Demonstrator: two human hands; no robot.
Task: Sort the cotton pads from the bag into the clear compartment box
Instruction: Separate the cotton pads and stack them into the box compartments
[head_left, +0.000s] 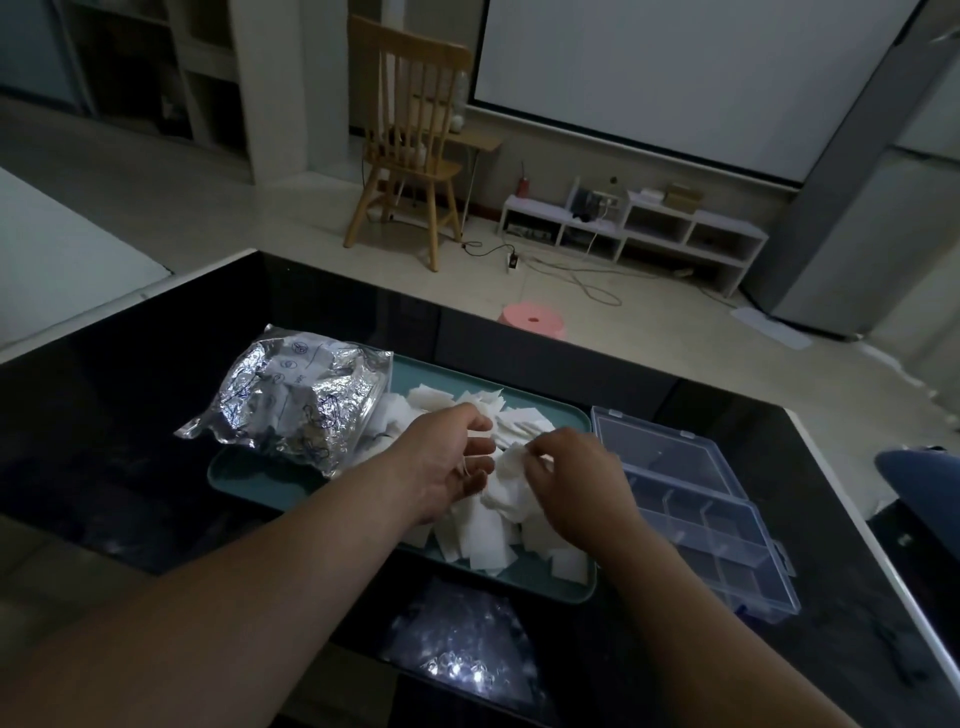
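A heap of white square cotton pads lies spread over a teal tray on the dark table. The crumpled silver foil bag rests on the tray's left end, with pads spilling from its mouth. To the right of the tray stands the clear compartment box, lid open, its compartments showing no pads. My right hand pinches a bunch of pads above the heap. My left hand hovers just left of that bunch, fingers loosely curved toward it.
A shiny crinkled clear wrapper lies on the table in front of the tray. A dark blue object sits at the table's right edge. Beyond the table are a pink stool, a wooden chair and low white shelves.
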